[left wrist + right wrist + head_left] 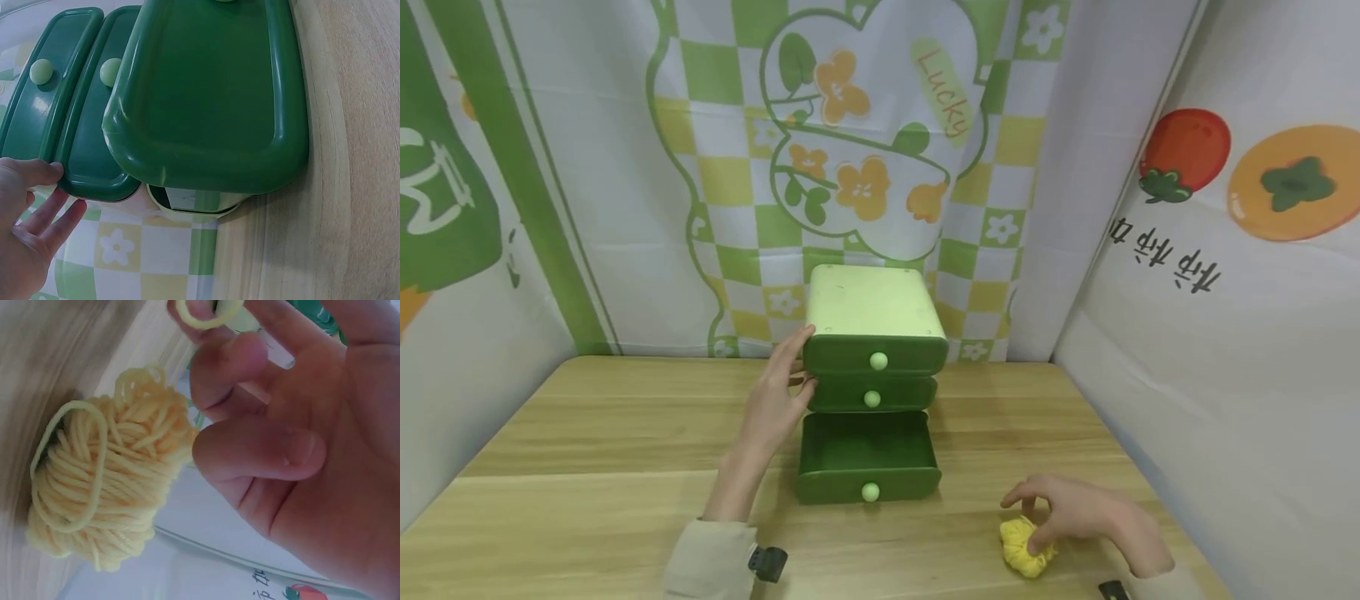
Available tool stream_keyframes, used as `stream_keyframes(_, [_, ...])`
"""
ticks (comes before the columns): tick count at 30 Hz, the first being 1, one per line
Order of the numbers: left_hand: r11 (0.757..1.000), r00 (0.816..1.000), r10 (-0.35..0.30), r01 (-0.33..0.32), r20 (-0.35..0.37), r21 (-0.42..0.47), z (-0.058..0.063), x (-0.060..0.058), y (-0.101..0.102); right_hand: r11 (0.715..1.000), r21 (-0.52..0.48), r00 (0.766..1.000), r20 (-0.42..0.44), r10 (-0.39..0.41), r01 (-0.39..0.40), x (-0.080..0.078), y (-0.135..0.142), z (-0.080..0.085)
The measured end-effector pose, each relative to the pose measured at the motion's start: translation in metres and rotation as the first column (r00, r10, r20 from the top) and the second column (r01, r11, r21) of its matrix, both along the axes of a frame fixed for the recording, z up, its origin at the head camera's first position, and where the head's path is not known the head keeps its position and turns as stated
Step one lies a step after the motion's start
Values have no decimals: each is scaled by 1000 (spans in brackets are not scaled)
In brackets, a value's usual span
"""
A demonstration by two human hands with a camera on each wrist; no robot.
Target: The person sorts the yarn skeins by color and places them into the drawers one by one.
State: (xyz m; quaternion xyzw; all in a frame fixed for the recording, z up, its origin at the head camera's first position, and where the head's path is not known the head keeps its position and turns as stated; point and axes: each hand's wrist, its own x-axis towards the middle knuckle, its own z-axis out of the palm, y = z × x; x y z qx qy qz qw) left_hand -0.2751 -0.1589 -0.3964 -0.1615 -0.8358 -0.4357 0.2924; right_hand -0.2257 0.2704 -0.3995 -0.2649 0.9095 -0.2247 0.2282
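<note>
A small cabinet (876,304) has a pale green top and dark green drawers with round knobs. Its bottom drawer (870,454) is pulled out with nothing seen inside; the middle drawer (842,394) and top drawer (842,356) are pushed in. My left hand (777,396) rests its fingertips on the cabinet's left side, fingers fairly straight. At the lower right, my right hand (1078,510) is beside a ball of yellow yarn (1018,546), thumb overlapping it. In the right wrist view, the yarn ball (106,481) lies outside the loosely bent fingers, and a loose loop overlaps a fingertip.
The cabinet stands on a wooden table (625,442), near its back edge. A printed curtain (722,208) hangs right behind it, and fabric walls rise on the left and right sides. A dark wrist strap (767,564) is at the left sleeve.
</note>
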Motion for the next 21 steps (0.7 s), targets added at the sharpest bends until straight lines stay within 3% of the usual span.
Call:
stream_keyframes(8, [1000,1000,-4,4,11,5,1,1,1,999,25,1000,-12,-28,28,9,1,-3])
stream_keyframes(16, [1000,1000,-4,4,-2,3,0,1,1,999,33,993,-113,43,-39,11,-3,-6])
stream_keyframes(21, [1000,1000,-7,7,-6,6,0,0,1,998,23,990,-128,53,-50,11,-2,-5])
